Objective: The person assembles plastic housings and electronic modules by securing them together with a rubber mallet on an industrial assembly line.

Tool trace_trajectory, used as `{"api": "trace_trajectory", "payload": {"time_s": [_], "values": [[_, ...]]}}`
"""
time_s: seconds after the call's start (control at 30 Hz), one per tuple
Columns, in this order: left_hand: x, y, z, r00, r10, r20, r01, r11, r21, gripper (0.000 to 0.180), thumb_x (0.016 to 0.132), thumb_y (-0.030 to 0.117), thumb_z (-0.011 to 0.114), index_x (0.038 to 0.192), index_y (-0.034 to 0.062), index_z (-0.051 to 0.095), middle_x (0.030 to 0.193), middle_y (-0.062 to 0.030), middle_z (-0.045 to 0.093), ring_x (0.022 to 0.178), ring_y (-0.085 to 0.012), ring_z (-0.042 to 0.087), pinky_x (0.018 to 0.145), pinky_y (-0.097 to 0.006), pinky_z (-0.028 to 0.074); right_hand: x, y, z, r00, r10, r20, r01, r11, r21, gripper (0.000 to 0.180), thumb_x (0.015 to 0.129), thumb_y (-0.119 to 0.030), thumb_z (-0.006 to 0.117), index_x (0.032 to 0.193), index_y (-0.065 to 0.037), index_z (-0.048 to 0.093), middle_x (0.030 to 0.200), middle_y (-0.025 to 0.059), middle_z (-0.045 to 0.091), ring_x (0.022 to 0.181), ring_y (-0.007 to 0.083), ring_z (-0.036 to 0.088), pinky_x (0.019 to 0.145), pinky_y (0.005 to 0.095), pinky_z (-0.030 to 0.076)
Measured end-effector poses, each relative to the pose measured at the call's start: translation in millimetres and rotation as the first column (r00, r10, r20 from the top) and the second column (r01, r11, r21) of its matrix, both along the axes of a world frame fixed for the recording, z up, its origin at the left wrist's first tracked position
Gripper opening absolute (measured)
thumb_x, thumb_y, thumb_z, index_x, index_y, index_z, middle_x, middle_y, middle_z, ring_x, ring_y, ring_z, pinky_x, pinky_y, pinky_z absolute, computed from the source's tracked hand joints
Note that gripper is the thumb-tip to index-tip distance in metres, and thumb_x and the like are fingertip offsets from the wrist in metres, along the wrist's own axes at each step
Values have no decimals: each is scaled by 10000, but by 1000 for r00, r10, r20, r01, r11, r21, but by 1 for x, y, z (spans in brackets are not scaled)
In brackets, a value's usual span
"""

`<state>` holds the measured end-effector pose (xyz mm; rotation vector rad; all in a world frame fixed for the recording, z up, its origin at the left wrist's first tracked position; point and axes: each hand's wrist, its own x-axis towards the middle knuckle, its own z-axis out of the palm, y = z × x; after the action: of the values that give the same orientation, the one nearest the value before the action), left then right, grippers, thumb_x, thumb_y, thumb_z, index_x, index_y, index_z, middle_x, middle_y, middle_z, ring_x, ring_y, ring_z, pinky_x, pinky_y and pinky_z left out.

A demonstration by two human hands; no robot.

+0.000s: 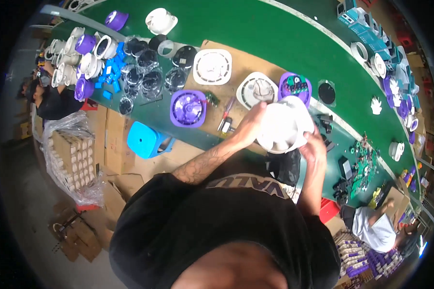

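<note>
The white housing (283,126), a round domed plastic shell, was held up above the near edge of the green bench (275,38), between the person's two hands. The left hand (250,126) was closed on its left rim, fingers curled over the top edge. The right hand (313,144) gripped the lower right rim, fingers wrapped against the shell.

Just behind the housing, on a sheet of cardboard (236,60), lay a white disc (256,89) with a grey centre, and beside that a purple ring (294,86) holding a green circuit board. Further left on the cardboard sat a square-edged white cover (212,67) and, nearer the bench edge, a purple disc (188,108). A red-handled tool (226,113) lay between the purple disc and the left hand.

At the far left of the bench stood a crowd of white and purple shells (77,58), a heap of small blue parts (112,74) and several clear bags of black rings (147,72). A blue stool (144,139) stood below the bench edge. To the right of the housing, green circuit boards (364,166) and black parts lay on the bench. A person in a white shirt (376,229) worked at the lower right, well apart.
</note>
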<state>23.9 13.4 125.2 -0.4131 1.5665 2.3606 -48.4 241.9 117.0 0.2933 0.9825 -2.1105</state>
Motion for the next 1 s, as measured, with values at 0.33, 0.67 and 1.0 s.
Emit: {"api": "trace_trajectory", "payload": {"time_s": [0.33,0.67,1.0], "values": [[100,-30,-160,895,-445,6,73,134,-988,299,875,208,517,1114,62,621,1161,-144,557,1200,-353,422,985,-492,363,131,-12,9,964,-79,-252,148,951,270,743,627,69,728,1308,5,439,1156,110,590,1094,242,567,980,357,442],[153,-41,-198,821,-563,89,81,-39,-996,259,801,151,505,993,124,676,1121,-76,539,1168,-294,426,962,-523,335,142,-72,-33,115,930,-349,500,249,829,829,664,-147,788,1406,-191,421,1105,200,519,1015,384,532,889,453,458],[112,-72,-191,956,-286,-65,-2,213,-977,397,780,22,533,1178,20,538,1128,-217,514,1021,-402,534,898,-451,460,154,-96,-95,-331,927,-175,513,332,792,629,840,-75,464,1431,-275,377,1239,192,505,1179,309,495,1066,541,286]]}}
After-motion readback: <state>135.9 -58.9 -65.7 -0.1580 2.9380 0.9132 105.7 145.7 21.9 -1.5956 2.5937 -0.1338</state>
